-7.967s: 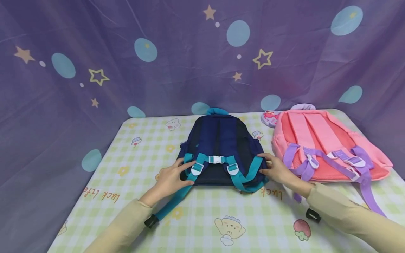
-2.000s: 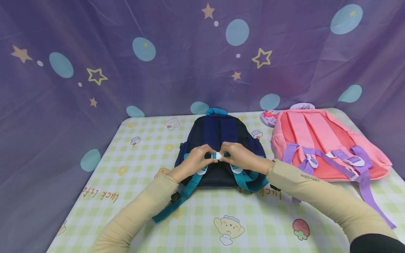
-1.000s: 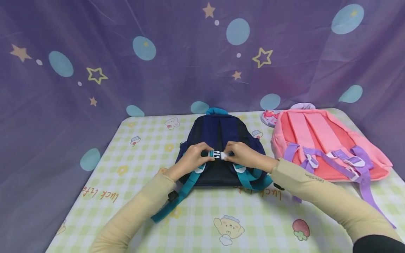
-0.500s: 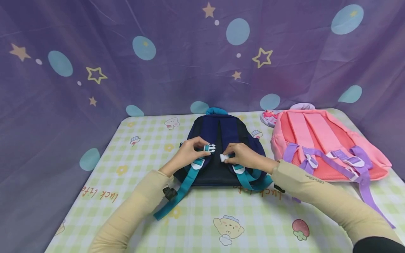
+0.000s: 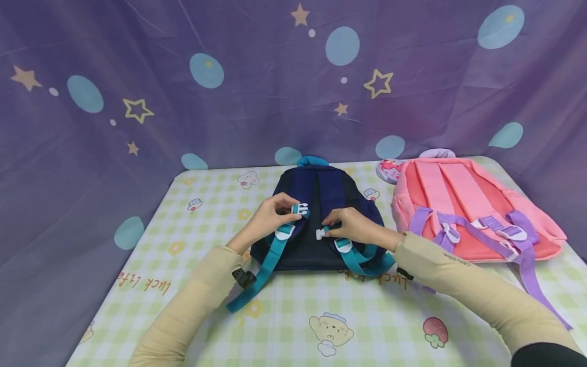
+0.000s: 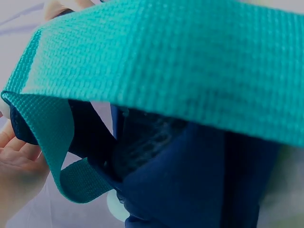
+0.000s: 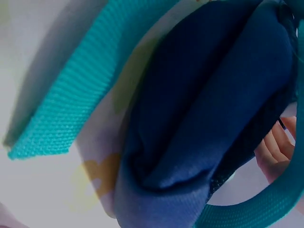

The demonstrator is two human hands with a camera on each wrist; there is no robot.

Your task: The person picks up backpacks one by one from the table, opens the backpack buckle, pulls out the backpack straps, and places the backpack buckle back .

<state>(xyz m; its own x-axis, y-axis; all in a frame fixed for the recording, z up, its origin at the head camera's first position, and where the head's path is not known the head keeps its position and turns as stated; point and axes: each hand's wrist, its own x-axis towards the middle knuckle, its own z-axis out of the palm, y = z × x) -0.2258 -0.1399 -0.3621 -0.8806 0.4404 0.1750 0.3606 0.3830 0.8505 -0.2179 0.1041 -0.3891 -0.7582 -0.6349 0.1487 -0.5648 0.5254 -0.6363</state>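
A navy backpack (image 5: 307, 255) lies on the table with its shoulder straps facing up. Its white chest-strap buckle is apart in two halves. My left hand (image 5: 270, 215) pinches the pronged half (image 5: 300, 209) by its teal webbing, on the left. To the right and slightly lower, my right hand (image 5: 350, 224) pinches the strap beside the socket half (image 5: 320, 233). Teal webbing (image 6: 166, 57) fills much of the left wrist view, with part of a hand at its left edge. In the right wrist view the backpack's side (image 7: 190, 114) hides most of the work.
A pink backpack (image 5: 454, 178) with purple straps (image 5: 527, 255) lies at the right. Under both is a green checked tablecloth (image 5: 390, 326). One teal strap tail (image 5: 257, 290) hangs toward the front left. A purple patterned curtain (image 5: 257, 102) stands behind.
Earlier the hands lay at the backpack's sides with the buckle joined. Both then came to the buckle, and its halves parted. The left hand has drawn its half up and left.
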